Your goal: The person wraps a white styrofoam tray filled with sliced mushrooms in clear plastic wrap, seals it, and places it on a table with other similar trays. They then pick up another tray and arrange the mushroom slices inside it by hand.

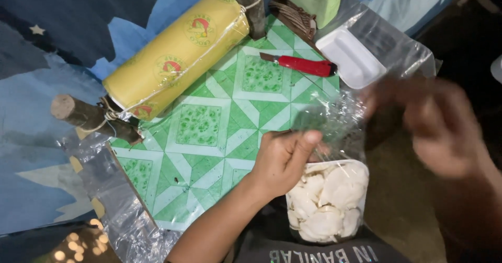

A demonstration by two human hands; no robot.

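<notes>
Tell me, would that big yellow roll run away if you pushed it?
Probably not far. The yellow roll is round, so on its own it would likely roll, but it seems threaded on a stick tied to two wooden posts, which should hold it in place. It would likely just spin there. It looks thick, perhaps heavy.

Single head view: you look steeply down from above, close in, onto green-tiled board point(209, 121). Your left hand point(280, 161) and right hand point(434, 124) fill lower right; yellow roll point(175, 53) lies far side.
</notes>
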